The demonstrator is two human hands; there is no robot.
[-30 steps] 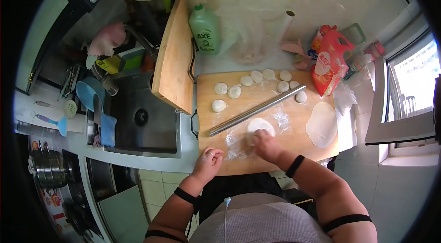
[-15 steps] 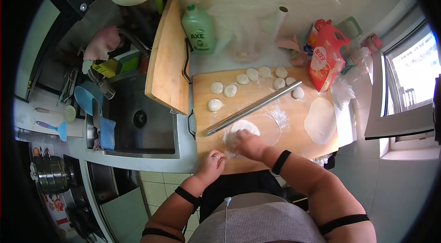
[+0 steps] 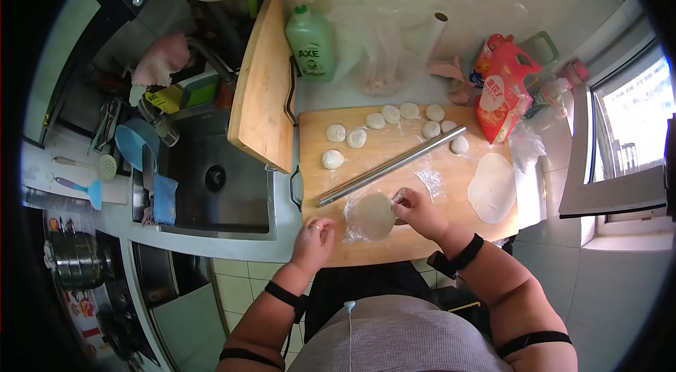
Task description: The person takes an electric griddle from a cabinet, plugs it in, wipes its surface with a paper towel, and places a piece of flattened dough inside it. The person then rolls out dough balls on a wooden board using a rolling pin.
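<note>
A round, flattened dough disc (image 3: 372,217) is at the front of the wooden board (image 3: 451,224). My right hand (image 3: 421,214) pinches the disc's right edge between thumb and fingers. To the left of the disc is my left hand (image 3: 314,244), over the board's front left corner. Its fingers are loosely bent and apart, with nothing visible in them. A metal rolling pin (image 3: 391,166) lies slantwise behind the disc. Several small dough pieces (image 3: 356,138) are spread along the back and left of the board. One larger rolled-out dough sheet (image 3: 491,189) lies at the right.
Loose flour (image 3: 429,178) marks the board's middle. An upright cutting board (image 3: 260,90) stands between the sink (image 3: 204,192) and the work area. Behind are a green AXE bottle (image 3: 310,45) and a red flour bag (image 3: 501,101). An open window (image 3: 627,125) is at the right.
My right hand has moved right, from on top of the dough to its right edge, which it now pinches. My left hand has shifted slightly left, and its fingers have loosened.
</note>
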